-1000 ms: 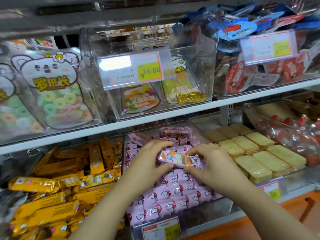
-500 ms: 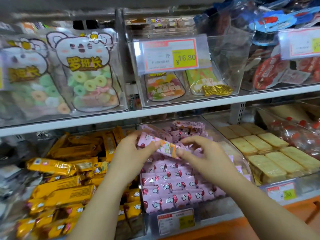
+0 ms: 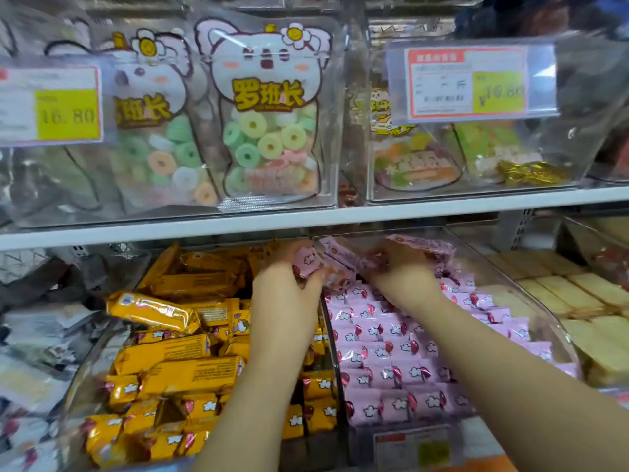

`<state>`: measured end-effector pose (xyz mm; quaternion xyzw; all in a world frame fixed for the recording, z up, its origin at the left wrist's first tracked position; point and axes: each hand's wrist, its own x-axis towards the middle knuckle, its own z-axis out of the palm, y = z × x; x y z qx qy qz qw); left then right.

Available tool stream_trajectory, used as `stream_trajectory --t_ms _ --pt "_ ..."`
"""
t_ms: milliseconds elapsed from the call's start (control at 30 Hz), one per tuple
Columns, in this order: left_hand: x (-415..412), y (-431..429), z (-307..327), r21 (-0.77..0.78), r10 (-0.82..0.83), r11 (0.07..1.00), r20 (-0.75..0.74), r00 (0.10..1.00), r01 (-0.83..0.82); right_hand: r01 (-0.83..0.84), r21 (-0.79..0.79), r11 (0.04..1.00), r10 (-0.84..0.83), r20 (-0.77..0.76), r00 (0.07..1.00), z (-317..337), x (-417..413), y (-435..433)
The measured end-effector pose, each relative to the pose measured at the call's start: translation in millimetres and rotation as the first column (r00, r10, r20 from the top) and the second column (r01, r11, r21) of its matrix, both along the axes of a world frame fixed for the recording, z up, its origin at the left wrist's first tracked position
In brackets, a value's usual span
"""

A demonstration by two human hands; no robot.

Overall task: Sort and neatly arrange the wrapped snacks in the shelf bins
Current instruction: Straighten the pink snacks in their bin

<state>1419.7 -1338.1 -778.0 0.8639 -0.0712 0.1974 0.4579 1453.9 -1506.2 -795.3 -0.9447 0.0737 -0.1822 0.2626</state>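
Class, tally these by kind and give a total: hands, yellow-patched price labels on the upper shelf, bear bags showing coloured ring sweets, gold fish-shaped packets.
Hands, left and right: 2
Price labels: 2
Bear bags: 2
Gold fish-shaped packets: 1
Total: 7

Right hand (image 3: pixel 405 270): fingertips buried among pink snacks (image 3: pixel 391 335) under shelf lip; I can't tell whether it grips one. Left hand (image 3: pixel 286 291) curls round pink pack (image 3: pixel 308 264), pack half covered, print unreadable to me. Left price tag (image 3: pixel 51 103) cut by frame edge. Right price tag (image 3: pixel 471 81): small print smeared. Bin-front tag (image 3: pixel 413 447) blurred, illegible. Grey wrappers (image 3: pixel 30 352) far left too blurred to identify. Pale biscuits (image 3: pixel 595 301) run off right edge. Gold item (image 3: pixel 531 172): I can't make out what.
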Motion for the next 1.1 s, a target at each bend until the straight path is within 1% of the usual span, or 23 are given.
stream_trajectory --t_ms 67,133,200,300,433,600,700,733,767,800,867,900,967,1033,1100 --pt "1.4 -2.0 -2.2 0.022 0.003 1.000 0.009 1.000 -0.004 0.010 0.036 0.999 -0.013 0.079 0.997 3.6 -10.0 -2.1" --pt "3.3 -4.9 -3.4 0.053 0.009 0.999 0.035 0.999 -0.011 0.047 0.033 0.998 -0.052 0.154 0.987 6.7 -23.4 -11.3" --pt "3.8 -8.0 -2.6 0.072 0.011 0.997 0.049 0.999 -0.014 0.098 0.019 0.995 -0.100 0.172 0.980 9.0 -38.7 -24.7" --pt "0.9 -13.7 -0.4 0.092 -0.002 0.996 0.070 0.998 -0.005 0.172 -0.042 0.984 -0.164 0.158 0.974 6.6 -61.9 -42.1" --pt "-9.1 -26.2 3.9 0.086 -0.063 0.995 0.070 0.996 0.057 0.254 -0.138 0.957 -0.235 0.140 0.962 -2.2 -85.1 -52.7" --pt "-11.5 -39.2 7.9 0.135 -0.111 0.986 0.078 0.991 0.100 0.314 -0.187 0.931 -0.312 0.045 0.949 -2.0 -96.9 -58.7" --pt "-9.7 -50.9 14.7 0.180 -0.174 0.971 0.085 0.981 0.157 0.320 -0.332 0.887 -0.339 0.001 0.941 1.3 -95.9 -57.0" --pt "-8.5 -55.7 16.7 0.190 -0.200 0.965 0.083 0.976 0.181 0.322 -0.355 0.878 -0.341 0.010 0.940 4.4 -94.3 -57.1" --pt "-6.7 -60.7 18.1 0.199 -0.224 0.959 0.085 0.971 0.204 0.318 -0.342 0.884 -0.324 0.041 0.945 8.6 -92.3 -57.2" --pt "-4.2 -65.9 19.1 0.212 -0.247 0.951 0.095 0.964 0.223 0.297 -0.279 0.913 -0.286 0.078 0.955 13.7 -89.4 -57.2" --pt "0.4 -76.7 19.7 0.269 -0.298 0.927 0.115 0.948 0.260 0.177 -0.074 0.981 -0.167 0.116 0.979 25.1 -81.3 -55.9" --pt "2.6 -81.9 19.4 0.300 -0.323 0.913 0.114 0.939 0.278 0.084 0.000 0.996 -0.083 0.108 0.991 28.5 -75.5 -55.5" --pt "7.0 -91.2 17.7 0.339 -0.364 0.888 0.109 0.925 0.309 -0.090 0.038 0.995 0.084 0.138 0.987 30.5 -64.6 -55.0" --pt "12.4 -97.6 14.3 0.354 -0.396 0.875 0.126 0.910 0.331 -0.164 0.021 0.986 0.158 0.168 0.973 29.7 -57.4 -56.1" --pt "21.4 -99.1 10.1 0.323 -0.427 0.871 0.121 0.896 0.371 -0.195 0.006 0.981 0.191 0.173 0.966 26.6 -51.9 -62.1"
